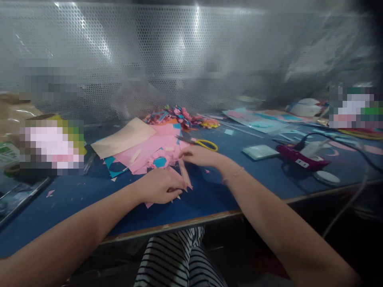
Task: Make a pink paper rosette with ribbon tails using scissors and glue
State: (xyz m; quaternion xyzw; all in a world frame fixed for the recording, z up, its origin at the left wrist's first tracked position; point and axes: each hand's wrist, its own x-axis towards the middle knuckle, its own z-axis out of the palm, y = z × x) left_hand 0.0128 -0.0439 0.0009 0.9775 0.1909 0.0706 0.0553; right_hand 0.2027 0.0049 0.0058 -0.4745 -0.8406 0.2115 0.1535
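Note:
My left hand rests low over the blue tabletop, its fingers curled closed on pink paper that pokes out around it. With bent fingers, my right hand pinches the upper end of a narrow pale pink strip. Just beyond the left hand lies a ruffled pink paper ring with a blue centre. Pink sheets spread behind it, partly under a cream sheet. Yellow-handled scissors lie past my right hand, blades pointing left onto the paper.
A heap of colourful paper scraps sits against the perforated metal panel. To the right are a pale square pad, a purple power strip with a cable, and a round white lid. The table edge runs close before me.

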